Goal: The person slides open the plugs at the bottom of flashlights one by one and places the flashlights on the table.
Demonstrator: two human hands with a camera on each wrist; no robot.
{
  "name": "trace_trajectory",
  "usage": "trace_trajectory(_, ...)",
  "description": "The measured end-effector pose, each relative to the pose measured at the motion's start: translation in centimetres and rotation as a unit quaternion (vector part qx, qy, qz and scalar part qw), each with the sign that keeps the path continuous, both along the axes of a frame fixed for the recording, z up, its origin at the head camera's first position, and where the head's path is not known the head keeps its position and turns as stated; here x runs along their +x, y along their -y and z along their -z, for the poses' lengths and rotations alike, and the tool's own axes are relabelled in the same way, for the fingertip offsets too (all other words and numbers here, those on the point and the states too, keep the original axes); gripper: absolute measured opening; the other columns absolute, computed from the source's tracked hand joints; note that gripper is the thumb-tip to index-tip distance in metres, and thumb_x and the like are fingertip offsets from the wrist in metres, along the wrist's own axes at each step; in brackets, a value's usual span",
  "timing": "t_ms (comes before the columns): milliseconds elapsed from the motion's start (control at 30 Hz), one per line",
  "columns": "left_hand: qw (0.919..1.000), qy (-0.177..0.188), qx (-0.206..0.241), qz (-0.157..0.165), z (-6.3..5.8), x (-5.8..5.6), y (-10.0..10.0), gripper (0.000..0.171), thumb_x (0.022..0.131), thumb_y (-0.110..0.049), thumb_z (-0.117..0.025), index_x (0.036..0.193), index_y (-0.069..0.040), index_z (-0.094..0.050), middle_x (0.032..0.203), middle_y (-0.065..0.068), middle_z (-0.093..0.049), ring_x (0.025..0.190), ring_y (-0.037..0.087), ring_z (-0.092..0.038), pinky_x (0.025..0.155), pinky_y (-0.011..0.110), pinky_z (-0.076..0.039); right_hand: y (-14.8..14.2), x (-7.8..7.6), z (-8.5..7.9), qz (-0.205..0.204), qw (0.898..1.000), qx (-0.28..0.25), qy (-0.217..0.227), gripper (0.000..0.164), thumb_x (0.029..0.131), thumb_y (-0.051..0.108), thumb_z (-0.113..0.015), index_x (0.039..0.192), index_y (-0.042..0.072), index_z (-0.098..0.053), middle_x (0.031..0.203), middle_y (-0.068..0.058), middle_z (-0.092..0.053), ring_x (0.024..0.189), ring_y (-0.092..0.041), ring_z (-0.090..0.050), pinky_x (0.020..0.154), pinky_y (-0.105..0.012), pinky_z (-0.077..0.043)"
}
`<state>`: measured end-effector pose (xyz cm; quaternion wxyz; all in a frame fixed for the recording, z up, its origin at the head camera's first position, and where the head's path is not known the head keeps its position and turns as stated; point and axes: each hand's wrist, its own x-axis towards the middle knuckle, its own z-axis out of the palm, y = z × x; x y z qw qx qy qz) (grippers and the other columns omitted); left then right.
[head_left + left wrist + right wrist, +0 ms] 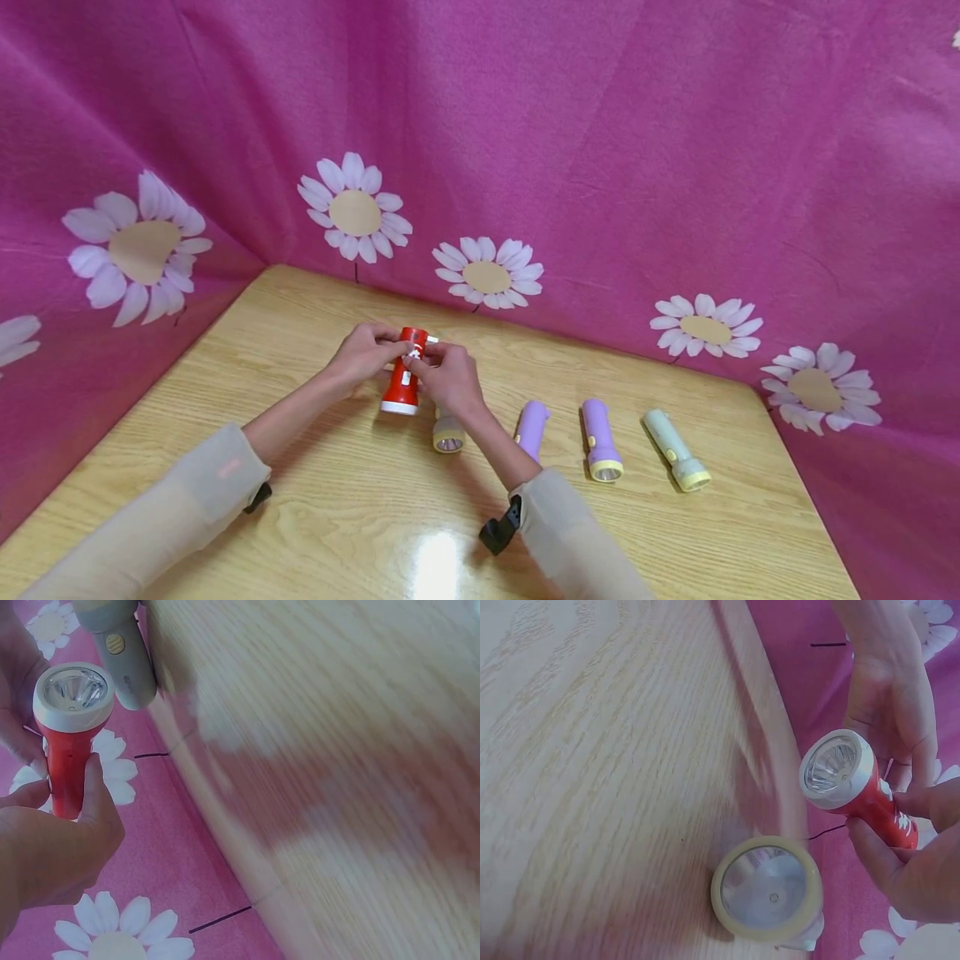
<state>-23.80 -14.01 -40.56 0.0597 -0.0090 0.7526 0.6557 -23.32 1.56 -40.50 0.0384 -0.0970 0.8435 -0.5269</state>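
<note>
1. Presently, left hand (365, 352) curls its fingers round the red flashlight (404, 372), raised above the wooden table (300, 500).
2. Right hand (448, 377) pinches the red flashlight's body.
3. Right of the red flashlight lie a yellow-rimmed flashlight (447, 434), two purple flashlights (600, 442) and a pale green flashlight (677, 450).

glossy wooden table (360, 517), smooth plastic red torch (403, 372)

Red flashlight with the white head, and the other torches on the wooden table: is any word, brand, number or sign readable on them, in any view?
None can be read.
Red plastic flashlight with white head, held by the left hand and right hand: white marks on its barrel, too small and blurred to read.
Grey flashlight: a ribbed yellow switch, no lettering legible.
Two purple flashlights and the pale green flashlight: no text visible.
</note>
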Motion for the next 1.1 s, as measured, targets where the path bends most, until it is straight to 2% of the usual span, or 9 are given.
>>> trace_trajectory(333, 0.9997, 0.017, -0.007, 0.015, 0.4, 0.0, 0.6, 0.033, 0.097, -0.008, -0.062, 0.121, 0.013, -0.059, 0.109, 0.020, -0.063, 0.088, 0.023, -0.065, 0.078, 0.040, -0.060, 0.6, 0.2, 0.4, 0.005, 0.999, 0.025, 0.020, 0.028, 0.093, 0.016, -0.072, 0.111, -0.005, -0.070, 0.085, -0.008, -0.069, 0.073, -0.026, -0.071, 0.059, -0.026, -0.058)
trace_trajectory(600, 0.9990, 0.034, -0.015, 0.024, 0.5, 0.3, 1.0, 0.037, 0.097, -0.011, -0.062, 0.125, 0.014, -0.057, 0.110, 0.021, -0.063, 0.085, 0.022, -0.067, 0.076, 0.037, -0.061, 0.9, 0.3, 0.7, 0.007, 0.999, 0.032, 0.029, 0.028, 0.092, 0.018, -0.074, 0.110, -0.004, -0.071, 0.081, -0.005, -0.067, 0.066, -0.014, -0.063, 0.058, -0.025, -0.056)
trace_trajectory(767, 0.9988, 0.028, -0.027, 0.028, 0.8, 0.2, 1.3, 0.038, 0.097, -0.011, -0.060, 0.125, 0.015, -0.055, 0.113, 0.024, -0.065, 0.085, 0.021, -0.069, 0.078, 0.039, -0.060, 1.1, 0.4, 0.9, 0.005, 0.999, 0.035, 0.029, 0.029, 0.092, 0.019, -0.074, 0.108, -0.004, -0.071, 0.079, -0.004, -0.067, 0.065, -0.014, -0.063, 0.058, -0.024, -0.055)
trace_trajectory(1100, 0.9979, 0.035, -0.040, 0.038, 1.3, 0.1, 1.6, 0.036, 0.098, -0.011, -0.059, 0.123, 0.015, -0.057, 0.102, 0.018, -0.067, 0.080, 0.019, -0.067, 0.073, 0.036, -0.061, 1.3, 0.5, 1.2, 0.001, 0.999, 0.044, 0.026, 0.027, 0.092, 0.019, -0.073, 0.105, -0.005, -0.072, 0.075, -0.003, -0.067, 0.062, -0.013, -0.062, 0.055, -0.023, -0.054)
